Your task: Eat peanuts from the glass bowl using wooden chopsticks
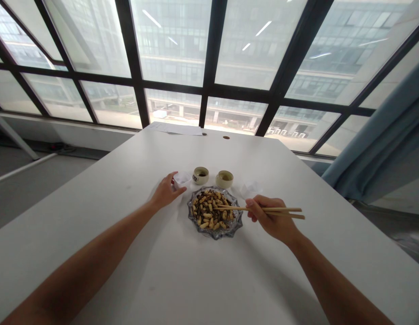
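A scalloped glass plate (237, 222) holds a heap of peanuts (209, 210) mixed with darker pieces, perhaps sunflower seeds. My right hand (272, 216) grips a pair of wooden chopsticks (284, 210), whose tips reach over the heap. Whether anything is between the tips is too small to tell. To the left of the plate, my left hand (167, 192) holds a small clear plastic cup (183, 180) by its side, thumb at the front. Two small pale green cups stand behind the plate, a left one (200, 176) with dark contents and a right one (224, 179).
Another clear plastic piece (250, 189) lies right of the cups, partly behind my right hand. White papers (177, 130) rest at the far edge of the white table (189, 280). Windows stand beyond, with a blue curtain (382, 135) at right.
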Tool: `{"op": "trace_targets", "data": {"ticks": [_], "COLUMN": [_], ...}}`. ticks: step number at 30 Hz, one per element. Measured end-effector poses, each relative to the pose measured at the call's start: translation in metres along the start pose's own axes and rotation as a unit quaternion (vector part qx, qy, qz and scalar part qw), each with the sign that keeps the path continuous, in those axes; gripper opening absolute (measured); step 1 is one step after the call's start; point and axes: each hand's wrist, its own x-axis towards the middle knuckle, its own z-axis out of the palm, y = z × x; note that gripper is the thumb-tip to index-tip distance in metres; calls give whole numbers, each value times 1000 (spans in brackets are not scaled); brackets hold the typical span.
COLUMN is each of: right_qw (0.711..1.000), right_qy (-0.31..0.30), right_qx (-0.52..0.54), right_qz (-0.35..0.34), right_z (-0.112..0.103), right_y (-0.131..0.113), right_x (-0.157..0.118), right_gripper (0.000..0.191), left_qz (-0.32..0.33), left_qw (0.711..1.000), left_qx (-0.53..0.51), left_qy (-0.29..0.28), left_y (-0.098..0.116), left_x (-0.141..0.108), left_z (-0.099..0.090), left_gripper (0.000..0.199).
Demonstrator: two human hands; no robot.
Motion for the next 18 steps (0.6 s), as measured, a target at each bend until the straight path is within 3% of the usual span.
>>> {"op": "trace_targets", "data": {"ticks": [4, 7, 12, 18], "right_qw": [999, 987, 927, 854], "right_qy": [23, 94, 225, 269], "right_qx": [31, 101, 251, 386], "right_qz": [24, 79, 163, 221], "right_z": [0, 3, 15, 29], "right_y": [6, 19, 48, 68], "right_x": [-1, 2, 10, 12], "right_gripper": [49, 49, 52, 49], "left_qz": [0, 1, 0, 2], "left_qw": [1000, 1000, 1000, 1000], "left_qx": [-4, -5, -5, -3], "left_qy": [-5, -6, -3, -2], "left_y": [0, 0, -1, -1], "left_x": [0, 0, 0, 0], "left_z": [-1, 0, 1, 0], "left_gripper": [72, 73, 72, 73]}}
